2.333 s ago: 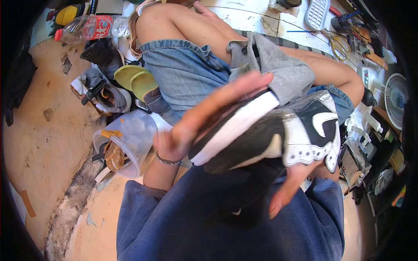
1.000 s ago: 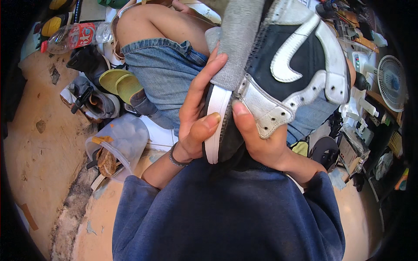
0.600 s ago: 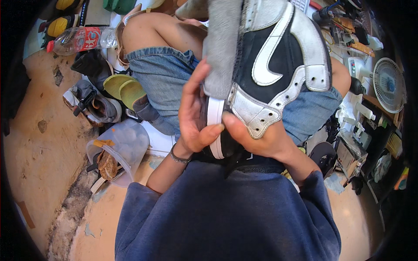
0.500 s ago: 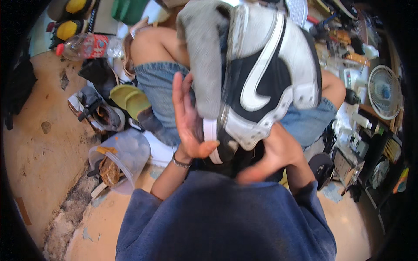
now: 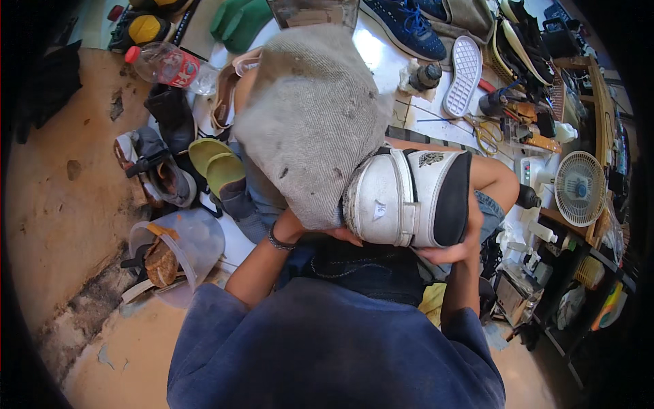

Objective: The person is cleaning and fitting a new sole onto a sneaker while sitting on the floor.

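Observation:
A white and black high-top sneaker (image 5: pixel 381 201) lies on its side over my lap, its heel and collar facing me. Rough, frayed material shows along its lower edge. A large grey cloth (image 5: pixel 320 116) with small dark spots covers the sole side and hides what is beneath. My left hand (image 5: pixel 300 228) is under the cloth's near edge, a fingertip reaching the sneaker's underside; most of its fingers are hidden. Around the collar end, my right hand (image 5: pixel 466 235) grips the sneaker, thumb on the near side.
Left of me are a clear plastic tub (image 5: pixel 204 249), olive slippers (image 5: pixel 221 163), worn shoes and a plastic bottle (image 5: pixel 170 66). Ahead lie a blue sneaker (image 5: pixel 402 31), a white sole (image 5: pixel 463 75), a dark small jar (image 5: pixel 426 76) and scissors (image 5: pixel 487 136). A fan (image 5: pixel 580 189) stands right.
The sneaker has turned from showing its side to showing its heel, and has come lower. The grey cloth now spreads wide over the sole side. My right hand has moved to the collar.

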`<control>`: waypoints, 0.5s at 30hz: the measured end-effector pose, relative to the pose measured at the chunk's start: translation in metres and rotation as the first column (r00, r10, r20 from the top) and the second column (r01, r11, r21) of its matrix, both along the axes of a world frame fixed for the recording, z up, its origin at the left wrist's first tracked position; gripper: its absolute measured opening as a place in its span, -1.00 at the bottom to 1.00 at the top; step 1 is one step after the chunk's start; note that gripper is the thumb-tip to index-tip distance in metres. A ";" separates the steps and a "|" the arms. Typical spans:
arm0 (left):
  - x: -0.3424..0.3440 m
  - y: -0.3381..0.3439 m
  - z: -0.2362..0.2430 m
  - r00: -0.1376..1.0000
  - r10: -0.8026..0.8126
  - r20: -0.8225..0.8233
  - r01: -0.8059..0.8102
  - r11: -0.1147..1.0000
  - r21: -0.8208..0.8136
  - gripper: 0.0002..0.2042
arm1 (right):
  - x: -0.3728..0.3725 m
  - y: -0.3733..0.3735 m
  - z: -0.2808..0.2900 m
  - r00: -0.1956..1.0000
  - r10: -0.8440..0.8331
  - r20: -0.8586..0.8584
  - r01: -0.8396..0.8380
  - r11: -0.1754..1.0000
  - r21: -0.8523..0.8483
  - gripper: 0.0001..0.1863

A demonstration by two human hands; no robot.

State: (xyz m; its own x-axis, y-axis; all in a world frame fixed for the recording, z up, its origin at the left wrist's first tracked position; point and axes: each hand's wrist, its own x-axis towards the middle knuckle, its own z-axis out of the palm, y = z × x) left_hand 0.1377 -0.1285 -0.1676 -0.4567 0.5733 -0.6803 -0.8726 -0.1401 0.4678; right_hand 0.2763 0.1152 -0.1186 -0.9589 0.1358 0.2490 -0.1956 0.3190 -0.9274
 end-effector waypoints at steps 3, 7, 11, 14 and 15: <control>-0.002 0.021 -0.002 0.993 0.084 -0.084 -0.080 0.995 0.056 -0.06 | -0.015 0.005 0.003 0.951 -0.171 -0.256 0.108 0.964 -0.243 -0.05; 0.007 0.009 0.005 0.956 0.198 -0.215 -0.172 0.976 0.135 -0.19 | -0.044 0.011 0.037 0.978 -0.027 -0.209 0.062 0.985 0.163 -0.06; 0.008 0.002 0.008 0.871 0.336 -0.358 -0.261 0.934 0.243 -0.31 | -0.043 0.012 0.030 0.984 0.139 -0.111 -0.118 0.976 0.181 -0.12; -0.004 0.006 0.006 0.775 0.444 -0.449 -0.327 0.890 0.317 -0.39 | -0.042 0.012 0.027 0.992 0.089 -0.092 -0.075 0.986 0.148 -0.13; -0.004 0.006 0.007 0.736 0.478 -0.479 -0.345 0.874 0.342 -0.41 | -0.043 0.010 0.027 0.993 0.061 -0.101 -0.048 0.991 0.128 -0.15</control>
